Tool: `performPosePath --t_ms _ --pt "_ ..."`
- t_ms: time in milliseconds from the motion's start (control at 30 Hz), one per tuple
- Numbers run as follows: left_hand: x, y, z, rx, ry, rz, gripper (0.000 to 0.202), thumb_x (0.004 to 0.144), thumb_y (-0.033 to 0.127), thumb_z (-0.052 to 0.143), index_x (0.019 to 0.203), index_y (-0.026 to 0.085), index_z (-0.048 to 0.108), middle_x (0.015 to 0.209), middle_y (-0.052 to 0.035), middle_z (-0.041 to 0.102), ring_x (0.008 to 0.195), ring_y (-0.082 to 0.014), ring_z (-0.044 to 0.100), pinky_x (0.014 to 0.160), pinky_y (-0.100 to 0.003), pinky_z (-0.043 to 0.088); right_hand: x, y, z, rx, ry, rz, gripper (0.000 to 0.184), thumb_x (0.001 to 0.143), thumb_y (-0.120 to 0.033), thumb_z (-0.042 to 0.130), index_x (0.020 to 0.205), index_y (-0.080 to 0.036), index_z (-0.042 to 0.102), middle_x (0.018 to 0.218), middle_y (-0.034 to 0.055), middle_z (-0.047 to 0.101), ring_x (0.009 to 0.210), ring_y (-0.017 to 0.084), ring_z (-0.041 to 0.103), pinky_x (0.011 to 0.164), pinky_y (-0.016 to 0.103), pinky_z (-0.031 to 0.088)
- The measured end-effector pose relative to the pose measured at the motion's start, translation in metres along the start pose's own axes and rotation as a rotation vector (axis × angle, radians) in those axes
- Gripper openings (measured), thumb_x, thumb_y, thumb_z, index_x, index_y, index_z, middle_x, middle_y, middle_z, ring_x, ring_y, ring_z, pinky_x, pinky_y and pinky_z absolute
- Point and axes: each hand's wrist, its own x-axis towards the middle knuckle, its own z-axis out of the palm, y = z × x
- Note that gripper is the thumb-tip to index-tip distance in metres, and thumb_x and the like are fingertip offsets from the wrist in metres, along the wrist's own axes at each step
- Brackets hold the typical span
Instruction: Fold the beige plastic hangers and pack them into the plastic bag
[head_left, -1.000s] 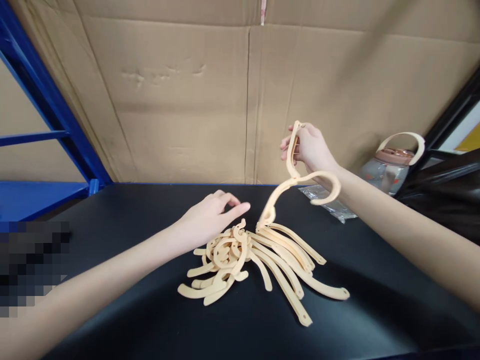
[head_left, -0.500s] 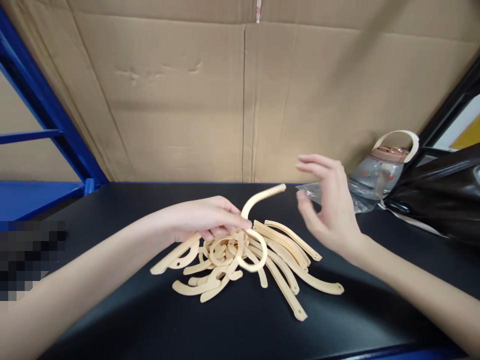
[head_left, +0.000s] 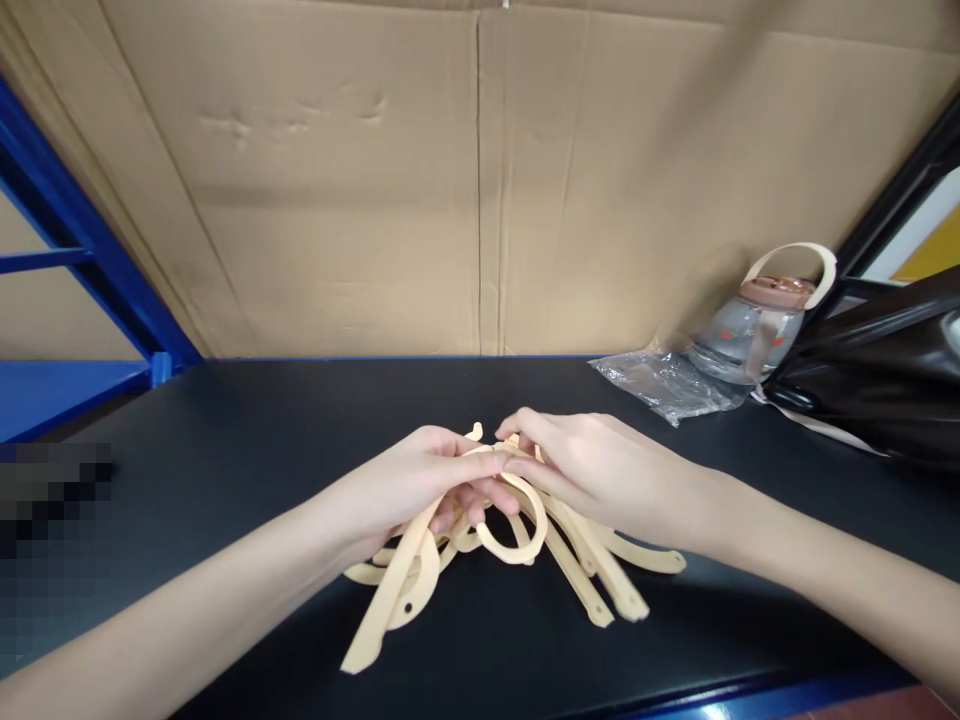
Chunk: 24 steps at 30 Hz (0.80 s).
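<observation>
Pale curved pieces (head_left: 517,556) partly hidden behind left hand (head_left: 424,475) and right hand (head_left: 600,465), the latter's grip uncertain.

Wall, brown cardboard (head_left: 337,240), creased, soft shadow upper right; table (head_left: 300,400), black, blue-edged, spans below; metal rack (head_left: 112,273), blue, left; floor (head_left: 862,708), reddish, lower right.

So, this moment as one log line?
left hand: gripping pale hooked wooden-looking piece | right hand: beside it, grip unclear | below: pale curved pieces, black tabletop
</observation>
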Motion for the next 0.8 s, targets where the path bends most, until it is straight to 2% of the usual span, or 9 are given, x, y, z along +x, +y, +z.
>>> performPosePath --t_ms 67,133,267,400,467,567,633,733,800 --pt "-0.003 0.001 0.004 -0.008 0.010 -0.003 0.040 0.082 0.047 0.061 0.070 0.011 0.071 0.048 0.0018 0.048 0.039 -0.0041 0.031 0.037 -0.018 0.020 -0.001 0.000 -0.003 0.109 -0.062 -0.006 0.021 0.100 -0.030 0.036 0.095 -0.021 0.054 0.080 -0.0017 0.065 0.064 0.012 0.061 0.056 0.023 0.039" --pt "-0.005 0.003 0.008 -0.029 0.024 -0.007 0.040 0.081 0.048 0.062 0.066 0.012 0.066 0.047 0.0050 0.041 0.039 -0.0036 0.027 0.037 -0.018 0.016 -0.002 0.001 -0.004 0.099 -0.082 -0.042 0.020 0.100 -0.024 0.036 0.092 -0.021 0.054 0.078 -0.0021 0.064 0.063 0.011 0.060 0.055 0.022 0.038" --pt "-0.005 0.005 0.016 -0.061 0.111 -0.023 0.040 0.080 0.047 0.062 0.059 0.014 0.054 0.047 0.0063 0.038 0.039 -0.0032 0.024 0.036 -0.017 0.014 -0.003 -0.004 0.011 -0.280 -0.003 -0.083 0.007 0.090 -0.010 0.048 0.089 -0.015 0.053 0.074 0.0006 0.060 0.053 0.013 0.056 0.045 0.025 0.029" --pt "-0.005 0.004 0.023 -0.076 0.159 0.021 0.038 0.081 0.041 0.062 0.057 0.015 0.048 0.047 0.0075 0.035 0.040 -0.0029 0.023 0.036 -0.015 0.016 -0.003 -0.017 0.032 -0.576 0.100 -0.052 0.025 0.074 0.006 0.045 0.089 -0.011 0.052 0.073 0.0046 0.057 0.057 0.016 0.058 0.040 0.026 0.022" --pt "-0.010 0.005 0.026 -0.065 0.163 0.065 0.039 0.084 0.039 0.060 0.057 0.015 0.047 0.047 0.0080 0.033 0.041 -0.0027 0.021 0.036 -0.014 0.015 -0.002 -0.016 0.032 -0.518 0.065 0.048 0.023 0.073 0.005 0.044 0.087 -0.012 0.052 0.067 0.0033 0.056 0.051 0.015 0.055 0.039 0.026 0.020" --pt "-0.023 0.008 0.027 -0.057 0.124 0.115 0.040 0.087 0.041 0.057 0.058 0.014 0.049 0.047 0.0075 0.035 0.039 -0.0021 0.021 0.034 -0.013 0.014 0.000 0.002 0.019 -0.180 0.002 0.223 0.013 0.083 -0.004 0.043 0.087 -0.014 0.051 0.057 -0.0016 0.054 0.044 0.012 0.050 0.042 0.024 0.027" --pt "-0.031 0.010 0.026 -0.088 0.077 0.115 0.040 0.088 0.043 0.056 0.061 0.014 0.052 0.046 0.0071 0.038 0.037 -0.0014 0.021 0.033 -0.012 0.017 0.000 0.020 0.009 0.022 0.083 0.199 0.020 0.090 -0.007 0.036 0.101 -0.014 0.051 0.063 -0.0016 0.058 0.055 0.012 0.056 0.054 0.023 0.037" --pt "-0.034 0.014 0.020 -0.214 0.085 0.152 0.029 0.090 0.039 0.056 0.074 0.015 0.062 0.055 0.0034 0.053 0.038 -0.0018 0.033 0.034 -0.011 0.028 0.001 0.038 0.004 0.022 0.122 0.268 0.026 0.096 -0.018 0.031 0.108 -0.017 0.054 0.073 0.0013 0.064 0.065 0.015 0.059 0.062 0.026 0.039" --pt "-0.032 0.016 0.017 -0.348 0.091 0.164 0.019 0.091 0.034 0.054 0.096 0.019 0.064 0.077 -0.0015 0.065 0.045 -0.0049 0.047 0.036 -0.013 0.038 0.003 0.041 0.008 -0.030 0.078 0.333 0.026 0.097 -0.026 0.034 0.101 -0.020 0.059 0.078 0.0031 0.066 0.072 0.018 0.062 0.064 0.027 0.038"
